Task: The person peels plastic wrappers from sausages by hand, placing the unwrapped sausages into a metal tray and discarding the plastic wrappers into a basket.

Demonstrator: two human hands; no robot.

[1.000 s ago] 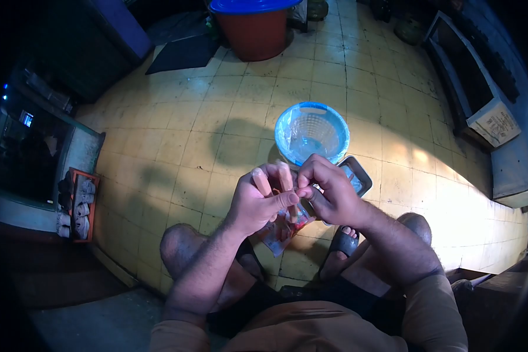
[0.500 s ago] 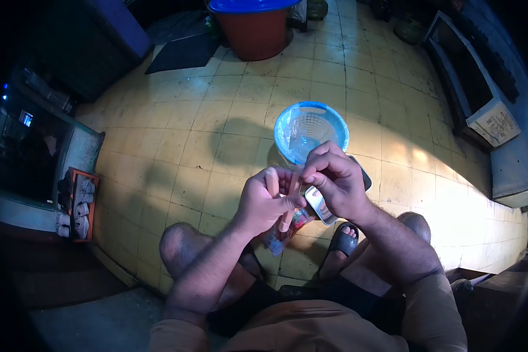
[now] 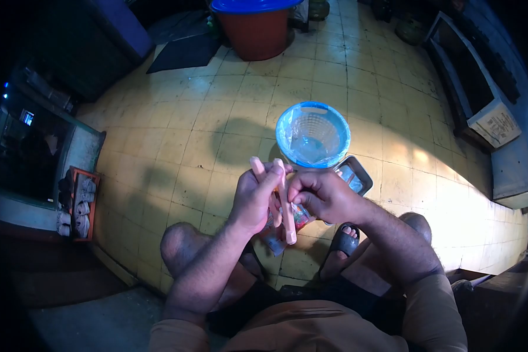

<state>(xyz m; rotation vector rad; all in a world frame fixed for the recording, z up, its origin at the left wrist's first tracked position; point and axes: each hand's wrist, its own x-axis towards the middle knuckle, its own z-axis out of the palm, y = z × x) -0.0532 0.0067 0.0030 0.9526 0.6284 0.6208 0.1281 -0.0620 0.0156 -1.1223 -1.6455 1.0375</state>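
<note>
Two slim pinkish sausages are in my left hand [image 3: 251,202]: the front sausage [image 3: 286,205] stands nearly upright under my thumb, and the rear sausage [image 3: 257,166] pokes out beside it, partly hidden by my fingers. My right hand [image 3: 328,193] is closed in a pinch at the side of the front sausage, on what looks like its thin casing. Below my hands lies a clear plastic packet [image 3: 273,242] with red print, mostly covered. Just beyond is a blue-rimmed basket [image 3: 314,163] lined with clear plastic. A metal tray [image 3: 366,177] sits partly behind my right hand.
Yellow floor tiles [image 3: 217,152] surround my sandalled feet. A large red tub [image 3: 255,35] with a blue lid stands at the far side, beside a dark mat [image 3: 185,54]. Shoes fill a rack [image 3: 82,205] on the left. A cabinet [image 3: 493,123] lines the right.
My left hand has turned the front sausage more upright, showing its length. My right hand has moved down along it, uncovering more of the basket's lower rim.
</note>
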